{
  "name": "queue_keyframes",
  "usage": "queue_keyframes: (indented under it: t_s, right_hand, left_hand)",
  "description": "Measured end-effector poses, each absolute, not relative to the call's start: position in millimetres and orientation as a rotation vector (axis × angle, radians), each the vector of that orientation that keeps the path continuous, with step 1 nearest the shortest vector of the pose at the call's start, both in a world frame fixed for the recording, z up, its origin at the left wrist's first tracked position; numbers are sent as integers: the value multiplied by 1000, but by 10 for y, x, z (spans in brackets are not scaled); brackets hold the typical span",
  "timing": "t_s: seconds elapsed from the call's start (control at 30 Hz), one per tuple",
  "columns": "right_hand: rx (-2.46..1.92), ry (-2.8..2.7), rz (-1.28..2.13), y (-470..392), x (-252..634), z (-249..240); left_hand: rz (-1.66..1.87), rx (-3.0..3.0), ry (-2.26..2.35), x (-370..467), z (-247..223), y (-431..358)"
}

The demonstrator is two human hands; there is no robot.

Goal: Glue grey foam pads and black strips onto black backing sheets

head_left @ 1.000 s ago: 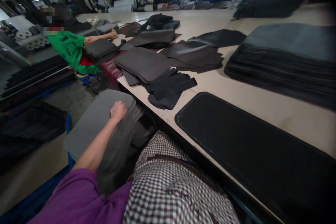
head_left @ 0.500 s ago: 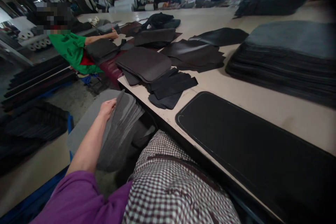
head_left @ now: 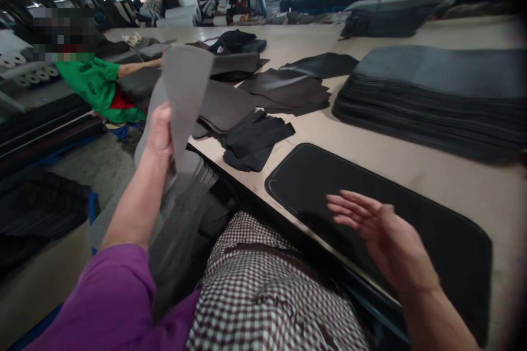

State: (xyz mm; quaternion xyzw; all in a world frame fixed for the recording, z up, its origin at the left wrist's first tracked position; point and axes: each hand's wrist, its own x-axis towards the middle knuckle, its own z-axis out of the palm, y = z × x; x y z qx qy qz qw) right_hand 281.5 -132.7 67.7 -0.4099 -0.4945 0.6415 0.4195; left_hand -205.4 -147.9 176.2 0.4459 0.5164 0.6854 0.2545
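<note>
Left hand [head_left: 160, 130] grips a bent, matte gray sheet [head_left: 188, 88] at ten o'clock — right hand [head_left: 389, 238] hovers open over round-cornered black panel [head_left: 313, 178], four o'clock.

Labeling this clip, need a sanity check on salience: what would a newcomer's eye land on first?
Probably the bent gray sheet raised in the left hand, at left of center. Next, the big black panel with rounded corners along the table's near edge, the open right hand over it. Then the thick stack of dark sheets behind it at right, and the green shirt at far left.
</note>
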Motion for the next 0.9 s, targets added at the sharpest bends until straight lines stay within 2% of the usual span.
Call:
queue_keyframes:
  t_s: [0.07, 0.17, 0.27, 0.33, 0.47, 0.63, 0.73, 0.9]
  right_hand:
    - [-849, -1204, 1814, -1203, 2624, 769]
    - [-820, -1086, 1898, -1024, 2460, 826]
    - [-1084, -1077, 1737, -904, 2409, 692]
    - [-1264, -1155, 1522, -880, 2413, 549]
    - [-1418, -1314, 1221, -954, 2460, 388]
    - [-1426, -1445, 1104, -1077, 2478, 430]
    - [-1368, -1519, 1095, -1104, 2460, 439]
    - [-1321, -1601, 1046, -1157, 2429, 481]
  left_hand:
    - [1615, 1412, 1217, -1451, 1692, -1220]
    - [1006, 1651, 843, -664, 1476, -1003]
    - [576, 1744, 589, -218, 1194, -910]
    - [451, 1774, 522, -130, 1024, -878]
    - [578, 1872, 737, -419, 828, -870]
    - [1160, 1899, 1835, -1336, 642, -908]
    - [993, 1835, 2204, -1771, 448, -894]
    - [753, 1765, 2277, -1911, 217, -862]
